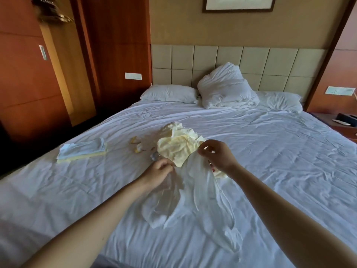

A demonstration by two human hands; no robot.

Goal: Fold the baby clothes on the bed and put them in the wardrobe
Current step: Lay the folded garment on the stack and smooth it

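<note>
Forearms (96, 219) reach over the bed (270, 151), where left hand (160, 170) and right hand (219, 156) each pinch the top edge of a white romper (193, 198) trailing crumpled toward the camera, just before the unfolded pile (179, 149). To fold it well, I judge they should pull the top taut and spread it flat, legs straight, before folding; the folded stack (83, 152) lies well left.

Bare sheet (280, 151) right of clothes pile (179, 146): free to pass. Left of pile: small items (137, 146), folded stack (83, 152) farther left. Nearer side: white garment (193, 190) spread out. Pillows (226, 88) well beyond pile.
</note>
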